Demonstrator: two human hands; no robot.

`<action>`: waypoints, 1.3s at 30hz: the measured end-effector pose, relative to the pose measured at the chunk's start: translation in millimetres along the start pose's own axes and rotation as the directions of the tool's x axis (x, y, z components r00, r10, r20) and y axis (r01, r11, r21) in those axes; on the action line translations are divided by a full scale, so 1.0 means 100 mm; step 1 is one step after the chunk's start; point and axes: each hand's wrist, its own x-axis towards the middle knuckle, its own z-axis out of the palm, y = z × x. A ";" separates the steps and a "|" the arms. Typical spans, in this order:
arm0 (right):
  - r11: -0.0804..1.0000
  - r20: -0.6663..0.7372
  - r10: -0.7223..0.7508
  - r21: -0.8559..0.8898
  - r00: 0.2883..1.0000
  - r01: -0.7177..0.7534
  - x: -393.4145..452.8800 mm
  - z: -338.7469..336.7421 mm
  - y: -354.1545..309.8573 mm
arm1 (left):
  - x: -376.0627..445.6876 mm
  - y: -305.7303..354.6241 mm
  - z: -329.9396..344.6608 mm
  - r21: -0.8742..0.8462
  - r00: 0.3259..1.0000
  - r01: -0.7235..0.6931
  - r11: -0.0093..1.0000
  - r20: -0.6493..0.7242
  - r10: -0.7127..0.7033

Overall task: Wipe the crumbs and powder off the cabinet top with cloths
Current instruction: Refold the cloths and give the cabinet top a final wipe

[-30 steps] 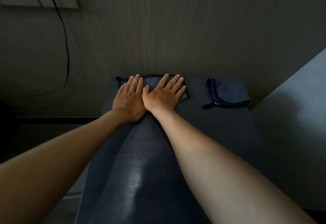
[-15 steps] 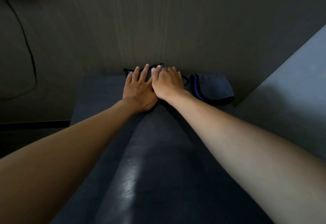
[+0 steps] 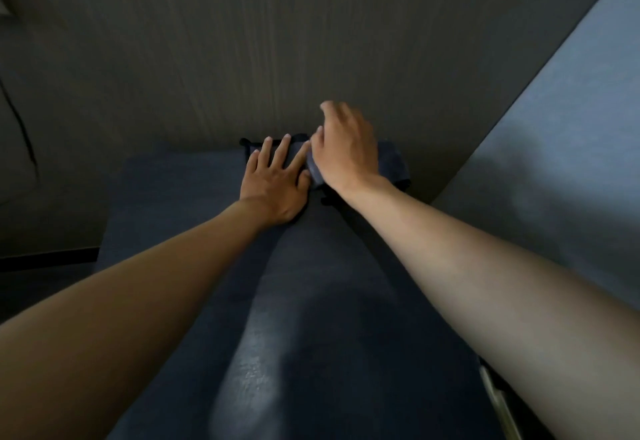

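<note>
At the far end of the dark cabinet top [image 3: 194,204], close to the wood-grain wall [image 3: 311,41], the left hand [image 3: 273,183] lies flat on a grey cloth [image 3: 297,149] with a black border. Its fingers [image 3: 280,151] are straight and a little spread, and they point toward the wall; the palm presses down on the near part of the cloth, so only the far edge and one corner of the cloth show past the fingertips.

Just to the right, the right hand [image 3: 346,152] is raised above the surface, with its back turned to the camera. Its fingers are loosely bent and blurred, and they seem to hold nothing; I cannot tell if the thumb touches the cloth below it. This hand hides a big part of a second cloth [image 3: 393,162], also grey, which lies folded against the wall, right next to the first cloth. If the two cloths touch, I cannot tell, because the hand covers the place between them.

Both forearms reach forward over the cabinet top, and a pale reflection of light lies on the surface between them. On the right side a light grey panel [image 3: 554,145] stands along the cabinet. Crumbs or powder I cannot make out in this dim light.
</note>
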 end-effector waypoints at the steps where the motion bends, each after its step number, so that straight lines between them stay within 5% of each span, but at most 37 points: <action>1: 0.996 0.018 0.041 -0.074 0.999 -0.040 0.00 -0.06 0.08 | -0.02 0.03 0.01 -0.001 1.000 -0.002 1.000 -0.009 0.002; 5: 0.890 0.226 0.441 -0.232 0.868 -0.392 -0.03 -0.21 0.48 | -0.07 0.32 0.03 -0.009 0.999 -0.047 0.999 -0.009 0.047; 9: 0.754 0.301 0.642 -0.082 0.705 -0.651 -0.10 -0.27 0.72 | -0.05 0.66 0.05 -0.003 0.996 -0.086 0.996 0.000 0.086; 15: 0.639 0.435 0.645 0.143 0.628 -0.756 -0.09 -0.29 1.00 | 0.00 0.82 0.07 -0.002 0.995 -0.102 0.995 -0.010 0.102; 21: 0.332 0.781 0.457 0.294 0.425 -0.896 -0.16 -0.26 1.23 | -0.06 0.91 0.09 0.000 0.991 -0.135 0.991 -0.003 0.135; 25: 0.233 0.662 0.610 0.374 0.435 -0.898 -0.19 -0.24 1.37 | -0.11 1.05 0.11 -0.011 0.989 -0.146 0.989 -0.013 0.146; 31: 0.328 0.354 0.745 0.542 0.565 -0.773 -0.15 -0.50 1.49 | -0.17 1.17 0.13 -0.012 0.987 -0.162 0.987 -0.011 0.162; 36: 0.354 0.095 0.856 0.611 0.509 -0.708 -0.04 -0.72 1.68 | -0.06 1.35 0.11 -0.020 0.986 -0.164 0.986 0.007 0.165; 39: 0.344 0.068 0.870 0.626 0.489 -0.700 -0.06 -0.74 1.76 | 0.13 1.46 0.06 -0.023 0.987 -0.155 0.988 0.030 0.156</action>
